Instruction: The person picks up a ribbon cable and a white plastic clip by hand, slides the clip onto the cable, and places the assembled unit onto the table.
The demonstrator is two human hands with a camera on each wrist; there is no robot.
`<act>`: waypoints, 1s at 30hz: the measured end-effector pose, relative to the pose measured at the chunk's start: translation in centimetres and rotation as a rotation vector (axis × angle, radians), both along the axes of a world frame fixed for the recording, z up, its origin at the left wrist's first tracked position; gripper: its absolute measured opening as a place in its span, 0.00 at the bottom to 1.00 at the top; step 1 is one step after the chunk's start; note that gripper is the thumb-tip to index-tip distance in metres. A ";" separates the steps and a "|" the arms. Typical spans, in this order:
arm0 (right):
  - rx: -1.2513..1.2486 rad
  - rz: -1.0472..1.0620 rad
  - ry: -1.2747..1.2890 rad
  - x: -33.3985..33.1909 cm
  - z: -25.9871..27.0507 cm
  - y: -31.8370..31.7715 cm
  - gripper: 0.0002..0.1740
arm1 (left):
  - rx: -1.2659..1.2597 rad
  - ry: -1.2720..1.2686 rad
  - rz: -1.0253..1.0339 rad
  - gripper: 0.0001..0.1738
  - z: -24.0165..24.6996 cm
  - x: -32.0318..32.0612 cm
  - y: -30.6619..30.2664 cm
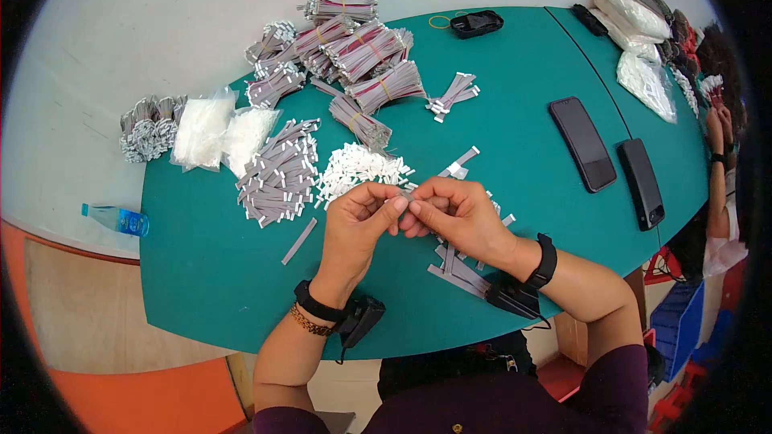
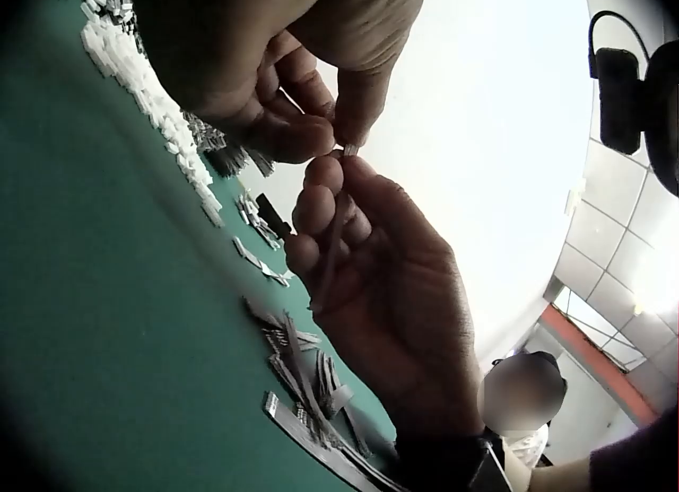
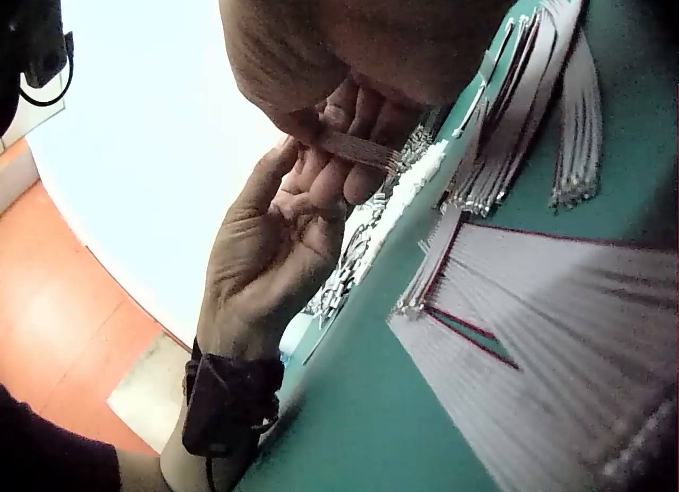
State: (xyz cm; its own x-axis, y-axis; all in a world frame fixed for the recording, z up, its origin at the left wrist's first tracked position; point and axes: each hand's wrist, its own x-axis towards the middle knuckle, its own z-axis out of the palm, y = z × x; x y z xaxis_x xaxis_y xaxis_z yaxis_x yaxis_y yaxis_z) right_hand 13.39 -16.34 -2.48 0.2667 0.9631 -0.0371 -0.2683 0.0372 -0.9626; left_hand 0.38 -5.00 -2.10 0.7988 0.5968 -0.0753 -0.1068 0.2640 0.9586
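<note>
Above the counter's [image 1: 201, 273] front edge, a grey strip [image 3: 355, 147] is pinched between left grip [image 1: 358, 221] and right grip [image 1: 454, 213]. It is held raised, likely for easier fingertip work.

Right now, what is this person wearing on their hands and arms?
The left hand and right hand are bare. Each wrist carries a black strap with a small black camera unit; the left wrist also has a brown-gold beaded bracelet. Dark purple sleeves cover the upper arms.

A short, flat grey ribbon cable [image 3: 355, 147] with a small white connector [image 2: 348, 151] at its tip, held up above the teal table's [image 1: 201, 273] front edge.
</note>
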 end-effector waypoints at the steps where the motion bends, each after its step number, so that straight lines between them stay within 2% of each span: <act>1: -0.004 0.002 -0.003 0.0 0.1 0.0 0.06 | 0.003 0.002 -0.002 0.08 0.0 0.0 0.0; 20: -0.030 0.001 -0.052 0.2 0.2 0.0 0.06 | 0.023 0.020 0.000 0.06 0.2 0.0 0.0; 30: -0.040 -0.001 0.008 0.1 0.3 0.1 0.06 | 0.079 0.039 0.019 0.05 0.2 0.0 -0.3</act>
